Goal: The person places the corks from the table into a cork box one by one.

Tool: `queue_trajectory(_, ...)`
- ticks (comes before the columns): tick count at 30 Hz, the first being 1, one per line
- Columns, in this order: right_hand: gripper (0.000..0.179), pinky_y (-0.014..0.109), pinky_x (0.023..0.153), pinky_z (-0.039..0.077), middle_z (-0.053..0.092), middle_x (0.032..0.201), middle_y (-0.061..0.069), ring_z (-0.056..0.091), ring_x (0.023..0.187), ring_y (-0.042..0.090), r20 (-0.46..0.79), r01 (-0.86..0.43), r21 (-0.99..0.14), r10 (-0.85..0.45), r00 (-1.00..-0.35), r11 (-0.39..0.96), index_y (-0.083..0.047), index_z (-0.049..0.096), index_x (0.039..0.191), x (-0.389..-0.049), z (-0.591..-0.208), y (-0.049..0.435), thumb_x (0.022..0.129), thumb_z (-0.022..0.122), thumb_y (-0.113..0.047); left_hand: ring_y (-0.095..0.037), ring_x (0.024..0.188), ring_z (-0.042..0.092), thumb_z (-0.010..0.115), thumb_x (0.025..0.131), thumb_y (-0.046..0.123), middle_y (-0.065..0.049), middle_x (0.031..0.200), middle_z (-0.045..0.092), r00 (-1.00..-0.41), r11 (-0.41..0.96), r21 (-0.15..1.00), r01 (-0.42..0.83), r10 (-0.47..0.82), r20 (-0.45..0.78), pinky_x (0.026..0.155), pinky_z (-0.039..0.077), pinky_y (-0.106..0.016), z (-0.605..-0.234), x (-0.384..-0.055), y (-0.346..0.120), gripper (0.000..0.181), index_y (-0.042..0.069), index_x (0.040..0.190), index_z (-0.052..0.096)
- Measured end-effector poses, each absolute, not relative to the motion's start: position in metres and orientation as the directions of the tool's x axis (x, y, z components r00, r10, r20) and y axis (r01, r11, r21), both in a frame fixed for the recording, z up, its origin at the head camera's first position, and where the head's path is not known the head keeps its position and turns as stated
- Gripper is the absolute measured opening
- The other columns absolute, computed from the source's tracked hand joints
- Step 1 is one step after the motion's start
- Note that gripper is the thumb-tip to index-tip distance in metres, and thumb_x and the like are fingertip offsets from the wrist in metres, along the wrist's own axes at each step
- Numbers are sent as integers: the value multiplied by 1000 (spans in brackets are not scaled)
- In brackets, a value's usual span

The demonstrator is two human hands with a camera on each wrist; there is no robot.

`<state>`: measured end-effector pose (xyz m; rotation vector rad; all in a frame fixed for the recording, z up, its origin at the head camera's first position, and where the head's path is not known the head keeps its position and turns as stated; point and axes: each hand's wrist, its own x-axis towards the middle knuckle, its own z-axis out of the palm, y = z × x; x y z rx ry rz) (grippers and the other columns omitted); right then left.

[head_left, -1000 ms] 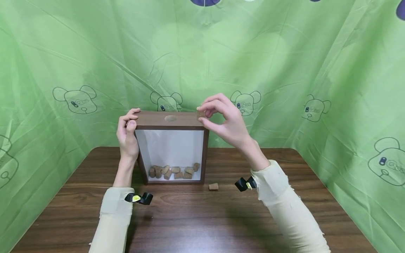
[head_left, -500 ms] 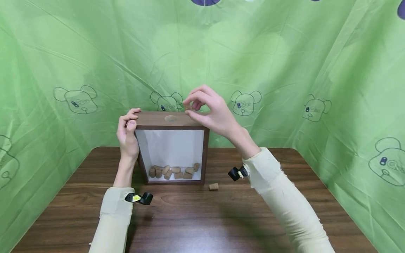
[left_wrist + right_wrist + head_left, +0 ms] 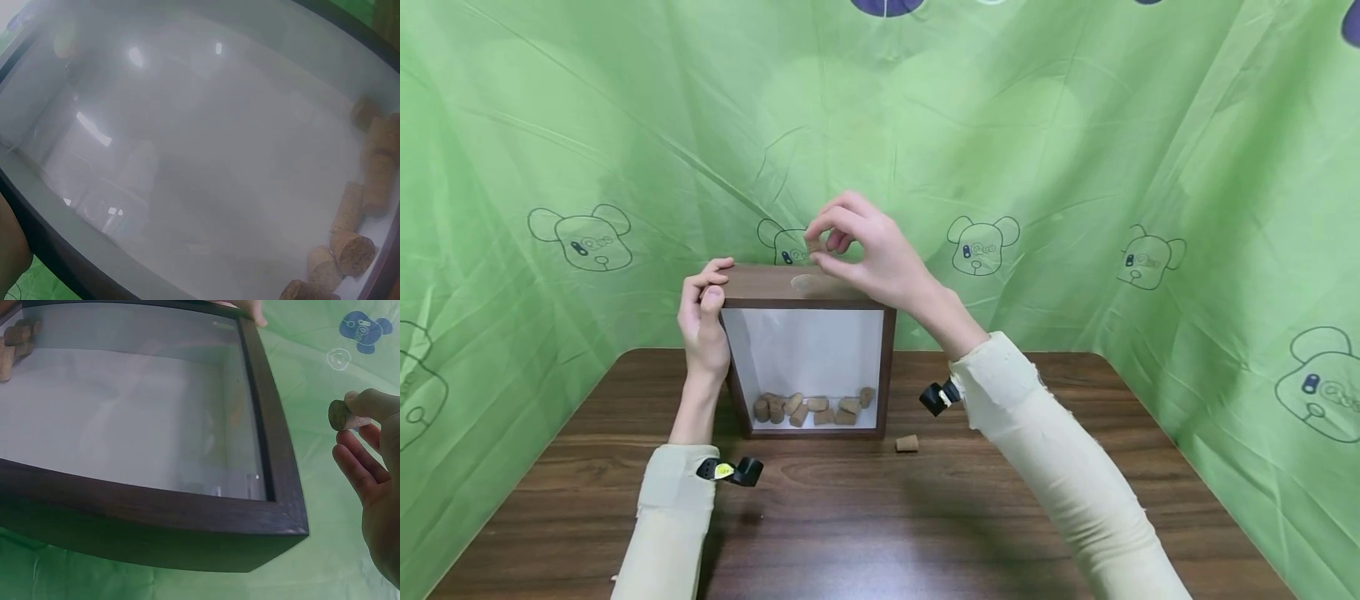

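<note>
A wooden shadow box with a clear front stands upright on the table in the head view. Several corks lie along its bottom inside, also visible through the pane in the left wrist view as a row of corks. My left hand grips the box's upper left corner, thumb in front, fingers over the top. Between thumb and fingers, my right hand pinches a cork, held just above the round hole in the box's top and apart from it.
One loose cork lies on the brown wood-grain table, off the box's lower right corner. A green curtain with bear outlines hangs behind and along both sides of the table.
My right hand has moved left and slightly up with its cork, from the box's upper right corner to above the hole. The left hand and the box have stayed put.
</note>
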<state>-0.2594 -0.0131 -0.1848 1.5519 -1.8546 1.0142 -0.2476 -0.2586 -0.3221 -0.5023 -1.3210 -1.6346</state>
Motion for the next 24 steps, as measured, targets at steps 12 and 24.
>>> queue_trajectory(12, 16, 23, 80, 53, 59, 106, 6, 60, 85, 11, 698, -965, -211, -667, -262, 158, -5, 67, 102, -272, -194, -30, 87, 72, -3, -34, 126, 53, 51, 94, 15, -34, 125, 58, -469, 47, 531, 846, -406, 784, 113, 31, -33, -312, -235, -251, 19, 0, 101, 60)
queue_trajectory(24, 17, 20, 81, 52, 59, 107, 4, 62, 85, 10, 601, -937, -217, -719, -350, 275, -7, 67, 103, -273, -202, -36, 88, 74, -9, -32, 127, 54, 52, 95, 17, -26, 125, 62, -466, 45, 525, 850, -402, 788, 115, 31, -35, -322, -248, -259, 20, 1, 102, 61)
